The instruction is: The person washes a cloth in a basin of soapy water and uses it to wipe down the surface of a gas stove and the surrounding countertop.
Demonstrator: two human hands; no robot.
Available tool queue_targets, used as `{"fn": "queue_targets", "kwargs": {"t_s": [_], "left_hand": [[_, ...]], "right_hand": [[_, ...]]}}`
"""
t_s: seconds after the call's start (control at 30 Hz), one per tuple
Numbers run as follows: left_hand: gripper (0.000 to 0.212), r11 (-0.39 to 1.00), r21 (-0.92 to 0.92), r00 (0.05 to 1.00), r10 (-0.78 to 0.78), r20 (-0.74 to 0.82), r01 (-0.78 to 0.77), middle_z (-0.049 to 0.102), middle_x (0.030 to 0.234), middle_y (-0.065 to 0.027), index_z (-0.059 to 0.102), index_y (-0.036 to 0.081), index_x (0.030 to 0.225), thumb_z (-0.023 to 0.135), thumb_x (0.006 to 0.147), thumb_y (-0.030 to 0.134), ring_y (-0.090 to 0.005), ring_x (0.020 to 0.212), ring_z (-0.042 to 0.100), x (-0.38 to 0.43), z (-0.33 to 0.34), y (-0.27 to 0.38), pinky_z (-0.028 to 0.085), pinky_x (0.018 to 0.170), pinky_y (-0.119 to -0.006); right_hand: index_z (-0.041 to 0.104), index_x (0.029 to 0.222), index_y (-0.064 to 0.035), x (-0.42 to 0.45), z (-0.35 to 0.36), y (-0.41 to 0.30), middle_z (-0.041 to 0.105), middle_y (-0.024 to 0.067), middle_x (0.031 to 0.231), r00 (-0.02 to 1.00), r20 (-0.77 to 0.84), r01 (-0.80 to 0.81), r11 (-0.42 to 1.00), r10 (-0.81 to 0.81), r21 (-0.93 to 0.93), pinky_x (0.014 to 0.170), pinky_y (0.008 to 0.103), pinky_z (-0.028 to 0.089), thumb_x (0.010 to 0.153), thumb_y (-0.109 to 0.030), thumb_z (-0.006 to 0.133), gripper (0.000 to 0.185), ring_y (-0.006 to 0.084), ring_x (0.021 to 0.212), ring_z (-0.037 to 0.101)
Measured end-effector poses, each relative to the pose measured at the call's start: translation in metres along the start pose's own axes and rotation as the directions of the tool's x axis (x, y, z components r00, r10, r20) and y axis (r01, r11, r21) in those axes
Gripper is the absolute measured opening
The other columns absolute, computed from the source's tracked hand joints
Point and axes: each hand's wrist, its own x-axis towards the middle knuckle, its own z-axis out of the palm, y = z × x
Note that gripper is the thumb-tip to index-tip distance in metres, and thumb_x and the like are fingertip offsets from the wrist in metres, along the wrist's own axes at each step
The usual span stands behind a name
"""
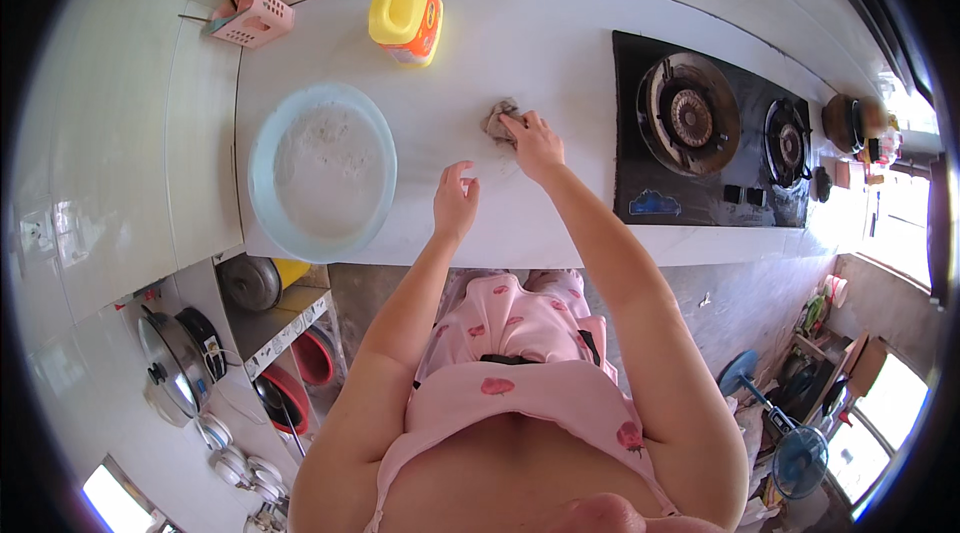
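Note:
My right hand [538,146] grips a crumpled grey-brown cloth [501,121], which is pressed on the white marbled countertop [525,30]. To its left, my left hand [456,197] hovers or rests near the counter's front; its fingers are curled and apart, with nothing in them. Further left stands a pale blue plastic basin [259,180] of cloudy, sudsy water [326,173]. Faint wet smears show on the counter just below the cloth.
A yellow pump bottle [405,4] of detergent stands at the back. A pink perforated basket [259,16] holding chopsticks or similar sticks is at the back left corner. On the right is a black two-burner gas stove [630,135], with pots [844,124] beyond it.

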Motion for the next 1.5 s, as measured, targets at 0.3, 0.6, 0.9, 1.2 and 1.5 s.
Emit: {"fn": "queue_targets", "kwargs": {"t_s": [0.3,0.6,0.9,1.2,1.5], "left_hand": [[0.046,0.946,0.232,0.971,0.238,-0.032,-0.225,0.046,0.126,-0.0085,0.048,0.008,0.121,0.060,0.077,0.005,-0.0266,0.108,0.052,0.001,0.002,0.012,0.046,0.089,-0.037],[0.050,0.875,0.342,0.938,0.336,0.081,-0.343,0.050,0.121,-0.0058,0.048,0.008,0.121,0.059,0.073,0.002,-0.0272,0.112,0.047,0.023,0.016,0.000,0.044,0.092,-0.037],[0.056,0.985,0.102,0.991,0.137,-0.002,-0.136,0.048,0.120,-0.0130,0.039,0.005,0.126,0.057,0.073,-0.002,-0.0292,0.107,0.052,0.015,0.019,0.001,0.048,0.086,-0.039],[0.049,0.988,-0.156,0.983,-0.028,-0.184,-0.001,0.044,0.122,-0.0121,0.042,0.005,0.122,0.052,0.075,-0.002,-0.0234,0.100,0.055,-0.001,0.012,-0.003,0.052,0.073,-0.033],[0.043,0.993,-0.120,0.976,-0.044,-0.214,0.018,0.047,0.118,-0.0120,0.046,0.005,0.118,0.051,0.077,-0.002,-0.0232,0.099,0.054,-0.005,0.002,-0.009,0.053,0.071,-0.032]], "right_hand": [[0.054,0.123,-0.0315,-0.012,-0.004,0.008,0.049,0.0031,0.119,0.963,0.159,0.204,0.975,-0.216,0.089,0.087,0.0363,0.047,0.084,-0.010,0.055,0.045,0.0237,0.106,0.052],[0.046,0.131,-0.0225,-0.030,-0.033,0.023,0.036,0.0040,0.139,0.911,0.131,0.372,0.916,-0.391,0.149,0.093,0.0383,0.045,0.075,-0.011,0.069,0.062,0.0270,0.117,0.046],[0.037,0.135,-0.0145,-0.004,-0.027,0.010,0.032,-0.0009,0.144,0.659,0.320,0.748,0.641,-0.681,-0.174,0.104,0.0384,0.033,0.065,-0.023,0.075,0.080,0.0204,0.132,0.031],[0.054,0.115,-0.0157,-0.004,0.007,0.012,0.048,0.0015,0.122,0.734,0.051,0.677,0.725,-0.677,-0.126,0.096,0.0360,0.040,0.079,-0.010,0.056,0.036,0.0185,0.117,0.045],[0.054,0.099,-0.0096,-0.017,0.018,-0.013,0.048,0.0100,0.102,0.901,0.023,0.432,0.890,-0.434,-0.143,0.076,0.0386,0.050,0.080,-0.010,0.055,0.019,0.0291,0.093,0.052]]}}
